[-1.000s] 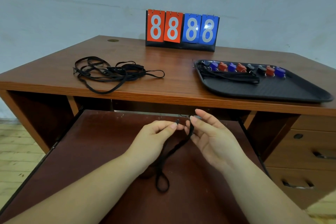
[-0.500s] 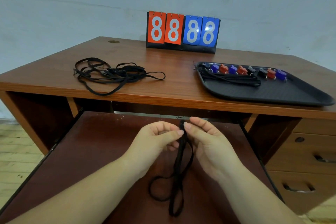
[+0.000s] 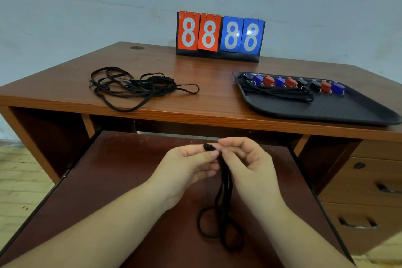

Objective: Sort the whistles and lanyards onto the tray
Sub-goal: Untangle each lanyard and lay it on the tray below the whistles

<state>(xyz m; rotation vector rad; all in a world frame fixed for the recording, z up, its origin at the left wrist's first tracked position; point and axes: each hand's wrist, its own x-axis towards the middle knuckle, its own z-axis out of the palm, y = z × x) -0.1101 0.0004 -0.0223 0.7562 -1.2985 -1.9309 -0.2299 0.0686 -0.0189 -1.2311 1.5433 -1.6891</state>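
Observation:
Both hands meet over the pull-out shelf, below the desk's front edge. My left hand [image 3: 187,165] and my right hand [image 3: 245,163] pinch the top of a folded black lanyard [image 3: 224,193], whose loops hang down onto the shelf. A tangle of black lanyards [image 3: 130,87] lies on the desk at the left. The black tray [image 3: 326,111] at the right carries a row of red, blue and black whistles [image 3: 291,82] along its far side, with a bundle of black lanyards [image 3: 280,93] in front of them.
A flip scoreboard [image 3: 219,37] showing 8888 stands at the back of the wooden desk [image 3: 208,85]. The dark pull-out shelf [image 3: 121,180] runs under my arms. Drawers with handles [image 3: 369,202] are at the lower right.
The lanyard went from one loose strand between my hands to a gathered bundle of several strands. My hands came closer together and now pinch its top end.

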